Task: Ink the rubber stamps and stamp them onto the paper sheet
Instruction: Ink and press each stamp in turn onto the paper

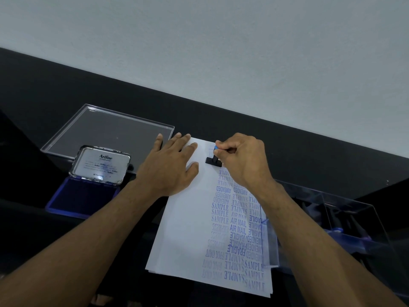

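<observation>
We seem to be at an office-style workstation: a plain black bench (287,156) set against a bare pale wall (221,52), with an open blue ink pad (86,196), a clear plastic lid (106,131) and a stamped paper sheet (188,229) printed "SAMPLE", "AIR MAIL", "FRAGILE".

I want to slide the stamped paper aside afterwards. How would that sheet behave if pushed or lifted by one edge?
The paper sheet looks thin, so it would probably flop when lifted. It likely slides easily on the smooth black table; the left hand rests flat on it while the right hand holds the stamp. Layered edges suggest several sheets that may fan apart.
</observation>
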A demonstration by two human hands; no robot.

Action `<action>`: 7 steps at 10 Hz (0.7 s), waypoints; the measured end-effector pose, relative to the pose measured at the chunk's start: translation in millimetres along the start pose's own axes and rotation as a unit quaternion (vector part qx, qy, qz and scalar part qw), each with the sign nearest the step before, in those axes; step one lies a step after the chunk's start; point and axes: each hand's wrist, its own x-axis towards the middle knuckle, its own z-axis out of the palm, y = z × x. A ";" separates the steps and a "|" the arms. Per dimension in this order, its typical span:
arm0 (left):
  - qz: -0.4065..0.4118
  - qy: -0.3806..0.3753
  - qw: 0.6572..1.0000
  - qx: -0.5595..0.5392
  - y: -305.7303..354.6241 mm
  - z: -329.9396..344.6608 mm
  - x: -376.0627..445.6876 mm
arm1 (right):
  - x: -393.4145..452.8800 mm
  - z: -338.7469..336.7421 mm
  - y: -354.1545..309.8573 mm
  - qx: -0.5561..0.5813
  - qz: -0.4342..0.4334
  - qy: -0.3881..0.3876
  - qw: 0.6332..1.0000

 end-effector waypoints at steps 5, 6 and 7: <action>0.003 0.012 1.000 0.006 -0.6 3.4 -0.1 | -6.2 0.9 -1.5 -0.015 -0.026 0.007 1.000; 0.000 0.007 1.000 0.011 -0.8 4.2 0.8 | -11.2 1.7 -1.2 -0.022 -0.034 0.007 0.999; -0.001 0.004 1.000 0.012 -1.0 3.7 0.8 | -10.1 1.9 -1.9 -0.026 -0.032 0.006 0.999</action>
